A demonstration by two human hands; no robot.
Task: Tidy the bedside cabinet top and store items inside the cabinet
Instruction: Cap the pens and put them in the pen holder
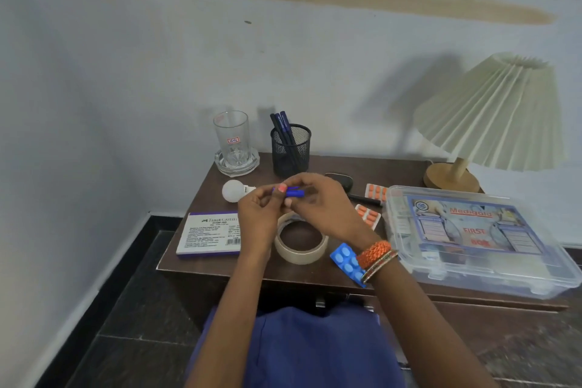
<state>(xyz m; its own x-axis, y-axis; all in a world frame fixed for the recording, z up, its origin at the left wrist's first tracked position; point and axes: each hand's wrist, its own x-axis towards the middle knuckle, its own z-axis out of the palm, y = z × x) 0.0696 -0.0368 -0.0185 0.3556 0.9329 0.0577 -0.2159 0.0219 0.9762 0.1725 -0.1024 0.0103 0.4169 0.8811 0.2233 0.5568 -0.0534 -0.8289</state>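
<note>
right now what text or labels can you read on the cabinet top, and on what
"FABER-CASTELL" and "STAMP PAD": white-and-purple stamp pad box; the fine print and barcode below are too small to read.
"Medigold" and "FIRST": label of the clear plastic first aid box; the red word below is blurred, as are its side panels.
Red-bordered sticker on the clear drinking glass: handwriting unreadable.
Print on the dark blue pens in the black mesh holder: too small.

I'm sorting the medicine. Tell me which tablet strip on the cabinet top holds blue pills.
The blue blister strip of round tablets at the cabinet's front edge, beside the right wrist. The other two strips, farther back near the clear plastic first-aid box, hold orange tablets.
</note>
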